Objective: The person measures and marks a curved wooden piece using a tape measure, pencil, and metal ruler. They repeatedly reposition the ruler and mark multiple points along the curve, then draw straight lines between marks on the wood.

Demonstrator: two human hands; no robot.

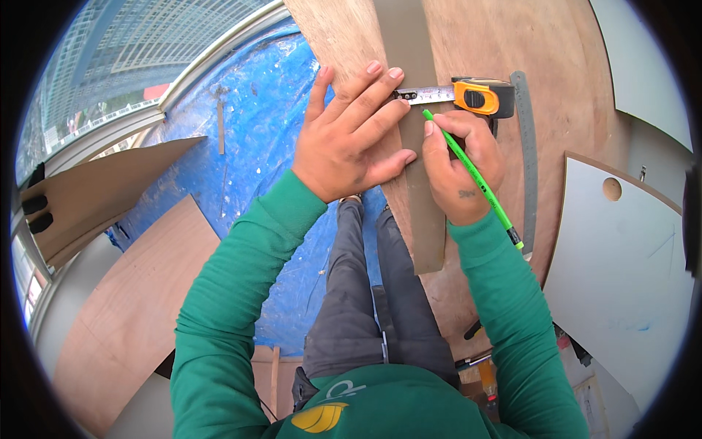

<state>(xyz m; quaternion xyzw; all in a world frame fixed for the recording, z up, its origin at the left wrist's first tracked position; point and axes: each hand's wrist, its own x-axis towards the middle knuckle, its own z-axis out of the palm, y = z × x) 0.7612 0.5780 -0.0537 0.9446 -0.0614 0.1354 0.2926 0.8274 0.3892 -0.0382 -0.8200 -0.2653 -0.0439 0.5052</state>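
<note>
My left hand [355,135] lies with its fingers stretched out over the edge of a pale plywood board, the fingertips beside the hooked end of a tape measure's blade. The orange and black tape measure [475,97] rests on the board, its short length of blade [431,95] crossing a long grey-brown strip [409,36]. In my right hand [468,161] is a bright green pencil [477,178], held in a writing grip. Its tip points at the strip, just below the blade; whether it touches cannot be made out.
A curved-looking metal ruler [525,161] lies on the plywood [504,36] right of the tape measure. White panels [621,256] stand at the right. Blue sheeting [270,110] covers the floor at left, with brown boards [139,314] beside it. A large window [139,58] is at upper left.
</note>
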